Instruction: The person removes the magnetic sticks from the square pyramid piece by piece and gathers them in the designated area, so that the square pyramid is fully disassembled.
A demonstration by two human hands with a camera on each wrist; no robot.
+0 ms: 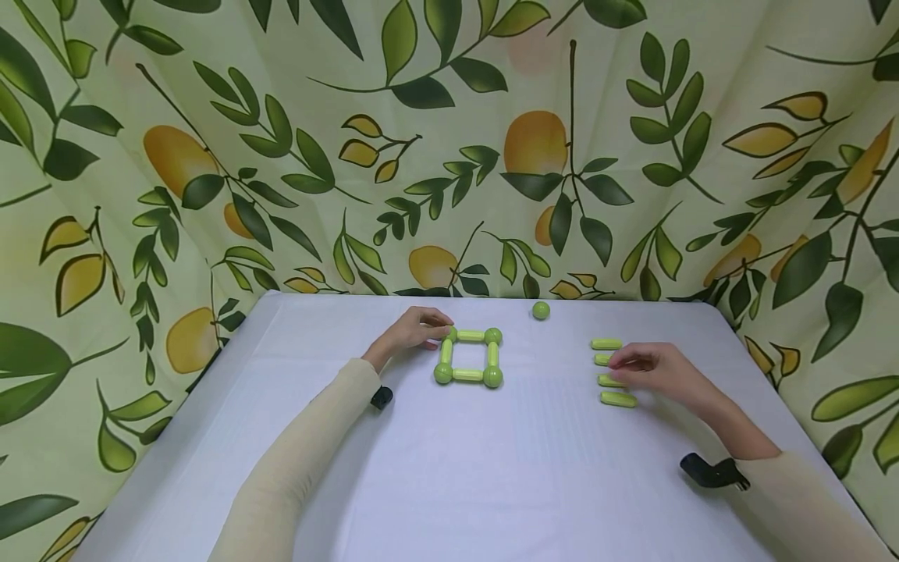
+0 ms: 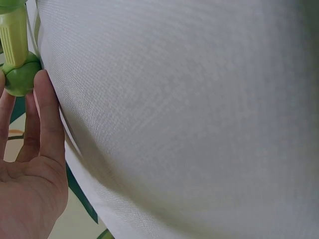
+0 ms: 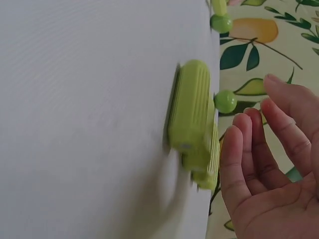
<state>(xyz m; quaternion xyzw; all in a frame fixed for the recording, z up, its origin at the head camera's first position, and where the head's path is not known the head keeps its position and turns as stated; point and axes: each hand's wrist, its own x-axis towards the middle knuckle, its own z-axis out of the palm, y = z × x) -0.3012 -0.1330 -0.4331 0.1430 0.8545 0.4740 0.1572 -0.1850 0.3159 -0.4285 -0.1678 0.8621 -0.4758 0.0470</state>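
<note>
A square frame of light green ribbed rods joined by green balls at its corners lies on the table in the head view. My left hand is at its far left corner, where thumb and fingers pinch the corner ball. Over on the right, several loose light green rods lie in a column, one behind another. Just above them hovers my right hand, overlapping the middle ones. In the right wrist view its fingers are loosely bent, with nothing between them and the thumb, beside the ribbed rods.
One loose green ball sits near the back edge of the white-covered table, between the frame and the rods. A leaf-and-fruit patterned curtain hangs behind and along both sides. A black wrist camera is under the right forearm.
</note>
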